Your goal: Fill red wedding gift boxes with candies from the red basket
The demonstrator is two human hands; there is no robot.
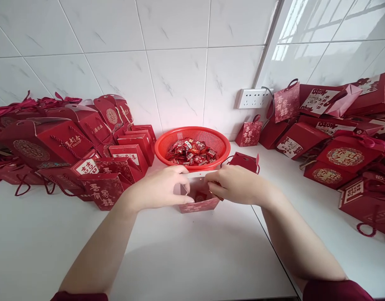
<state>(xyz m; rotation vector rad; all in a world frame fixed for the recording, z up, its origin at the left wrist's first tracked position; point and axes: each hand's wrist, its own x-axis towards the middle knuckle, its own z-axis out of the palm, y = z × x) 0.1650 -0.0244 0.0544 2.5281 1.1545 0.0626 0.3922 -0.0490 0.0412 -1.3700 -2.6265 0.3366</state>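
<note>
An open red paper box [199, 206] stands at the centre of the white table, its top flaps apart and a small red packet visible inside. My left hand [167, 188] grips the box's left side, thumb and fingers at its rim. Over the right rim is my right hand [232, 184], its fingers pinched together; a small dark red item shows partly beneath them, too hidden to name surely. Just behind the box sits a red plastic basket [159, 156] holding several red wrapped candies [195, 152].
Many red gift boxes [38, 144] are piled at the left, with open ones nearest the basket. More red boxes [345, 154] are stacked at the right. A small red box [243, 162] lies behind my right hand. A white power strip [254, 99] is by the tiled wall.
</note>
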